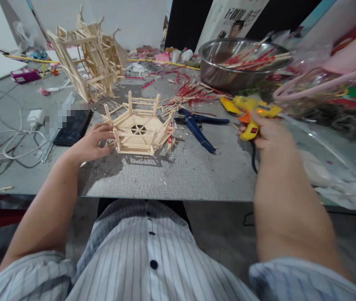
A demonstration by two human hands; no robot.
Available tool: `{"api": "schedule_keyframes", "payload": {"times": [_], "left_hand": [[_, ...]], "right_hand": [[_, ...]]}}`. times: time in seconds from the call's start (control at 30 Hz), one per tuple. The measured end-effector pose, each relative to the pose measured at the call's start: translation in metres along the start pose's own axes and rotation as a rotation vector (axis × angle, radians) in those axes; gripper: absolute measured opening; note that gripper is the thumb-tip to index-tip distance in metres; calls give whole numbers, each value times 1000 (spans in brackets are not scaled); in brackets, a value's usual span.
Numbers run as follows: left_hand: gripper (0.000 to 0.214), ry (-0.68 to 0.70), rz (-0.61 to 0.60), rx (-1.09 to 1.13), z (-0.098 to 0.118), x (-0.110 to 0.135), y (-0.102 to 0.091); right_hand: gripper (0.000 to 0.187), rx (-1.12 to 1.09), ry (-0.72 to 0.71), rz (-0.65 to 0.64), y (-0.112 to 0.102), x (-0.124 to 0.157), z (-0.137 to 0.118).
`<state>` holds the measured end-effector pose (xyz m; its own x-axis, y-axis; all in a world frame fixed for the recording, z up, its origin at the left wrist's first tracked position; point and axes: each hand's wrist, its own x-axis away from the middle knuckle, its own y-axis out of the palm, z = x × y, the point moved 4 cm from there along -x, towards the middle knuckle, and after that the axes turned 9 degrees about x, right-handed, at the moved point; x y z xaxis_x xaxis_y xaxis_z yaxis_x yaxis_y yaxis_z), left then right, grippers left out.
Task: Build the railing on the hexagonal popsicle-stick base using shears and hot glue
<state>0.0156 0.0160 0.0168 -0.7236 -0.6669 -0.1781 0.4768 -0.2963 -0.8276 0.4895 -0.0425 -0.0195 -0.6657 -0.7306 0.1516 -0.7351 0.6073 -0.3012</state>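
My left hand point(94, 142) is at the left side of a hexagonal wooden stick frame point(137, 144), its fingers and thumb on the near-left edge. The frame lies flat on the table, with short posts and rails around a spoked centre; one stick at its right side is red. My right hand point(264, 129) is wrapped round the handle of a yellow hot glue gun point(253, 108) with an orange trigger, nozzle pointing left. A pair of dark blue-handled pliers point(196, 129) lies opened on the table between the frame and the glue gun.
A taller stick structure point(90, 58) stands at the back left. Behind the pliers are loose red-tipped sticks point(193, 92) and a steel bowl point(212, 71) holding more. At left lie a dark phone point(72, 129), a white charger point(36, 119) and cables. Plastic clutter fills the right.
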Motion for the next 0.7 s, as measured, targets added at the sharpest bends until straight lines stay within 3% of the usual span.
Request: {"api": "schedule_keyframes", "payload": {"times": [0.2, 0.53, 0.63, 0.7], "left_hand": [[48, -11, -5, -20, -2, 1, 0], [29, 10, 78, -16, -7, -2, 3], [34, 32, 103, -35, -7, -3, 4], [36, 32, 103, -59, -5, -3, 6]], "right_hand": [[14, 3, 70, 12, 0, 6, -1], [17, 138, 88, 21, 2, -2, 8], [18, 278, 35, 14, 3, -7, 12], [20, 432, -75, 41, 3, -13, 14]]}}
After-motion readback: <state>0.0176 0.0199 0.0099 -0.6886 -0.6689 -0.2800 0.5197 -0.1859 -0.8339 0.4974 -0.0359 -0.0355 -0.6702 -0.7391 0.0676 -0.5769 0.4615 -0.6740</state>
